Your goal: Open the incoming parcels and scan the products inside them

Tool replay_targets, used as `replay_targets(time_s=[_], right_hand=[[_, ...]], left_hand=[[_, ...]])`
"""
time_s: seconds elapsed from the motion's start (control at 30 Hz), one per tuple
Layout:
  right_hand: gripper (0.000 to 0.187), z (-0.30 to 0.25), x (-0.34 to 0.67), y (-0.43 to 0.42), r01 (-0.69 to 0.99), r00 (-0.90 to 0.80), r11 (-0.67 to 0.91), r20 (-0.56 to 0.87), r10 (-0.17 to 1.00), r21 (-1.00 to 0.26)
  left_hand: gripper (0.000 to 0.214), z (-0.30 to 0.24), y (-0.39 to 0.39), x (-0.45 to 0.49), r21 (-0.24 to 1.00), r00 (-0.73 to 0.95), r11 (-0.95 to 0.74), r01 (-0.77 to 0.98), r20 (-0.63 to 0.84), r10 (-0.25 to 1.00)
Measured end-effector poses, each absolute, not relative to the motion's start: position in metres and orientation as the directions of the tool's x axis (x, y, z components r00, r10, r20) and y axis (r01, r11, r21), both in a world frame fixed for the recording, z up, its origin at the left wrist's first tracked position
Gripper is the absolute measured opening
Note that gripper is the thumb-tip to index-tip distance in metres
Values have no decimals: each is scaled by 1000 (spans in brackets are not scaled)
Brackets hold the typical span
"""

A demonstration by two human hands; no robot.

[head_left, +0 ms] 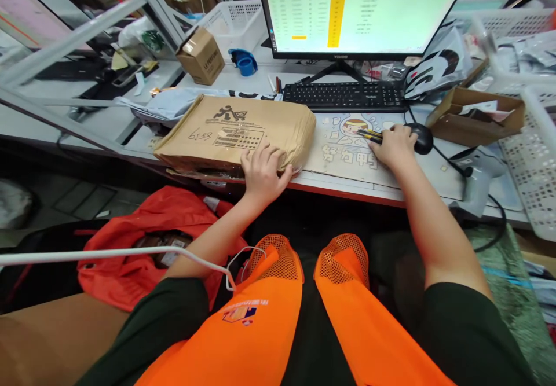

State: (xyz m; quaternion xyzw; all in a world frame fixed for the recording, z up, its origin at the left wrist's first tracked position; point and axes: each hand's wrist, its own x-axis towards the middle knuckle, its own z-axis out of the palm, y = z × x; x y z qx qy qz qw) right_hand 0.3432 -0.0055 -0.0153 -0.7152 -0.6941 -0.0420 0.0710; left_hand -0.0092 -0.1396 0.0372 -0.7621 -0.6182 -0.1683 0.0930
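A flat brown cardboard parcel (234, 131) with printed marks and a handwritten number lies at the desk's front edge. My left hand (262, 172) rests flat on its near right corner, fingers spread. My right hand (394, 144) lies on the printed desk mat (343, 157), curled around a yellow-and-black pen (370, 136). A black mouse (422, 138) sits just right of that hand, touching it or nearly so. The black keyboard (345, 95) lies behind, under the monitor (360, 10) with a green spreadsheet.
A handheld barcode scanner (475, 177) lies at the right. White baskets (536, 160) and an open shallow carton (475, 117) crowd the right side. A small brown box (201, 56) and grey mailer bags (174, 105) sit behind the parcel. An orange bag (143, 241) lies on the floor.
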Motion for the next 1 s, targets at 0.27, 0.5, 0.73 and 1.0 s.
replay_targets(time_s=[0.27, 0.5, 0.73, 1.0], right_hand=[[32, 4, 341, -38, 977, -30, 72, 204, 978, -200], [28, 11, 235, -153, 839, -345, 357, 106, 933, -410], [31, 4, 186, -162, 818, -434, 440, 105, 895, -371], [34, 12, 173, -165, 872, -424, 409, 2, 906, -270]], left_hand=[[13, 31, -135, -47, 105, 440, -559, 823, 505, 743], [23, 71, -117, -67, -21, 780, -797, 604, 221, 585], [14, 79, -88, -71, 167, 857, -862, 479, 126, 501], [11, 72, -82, -73, 338, 875, -856, 391, 152, 460]])
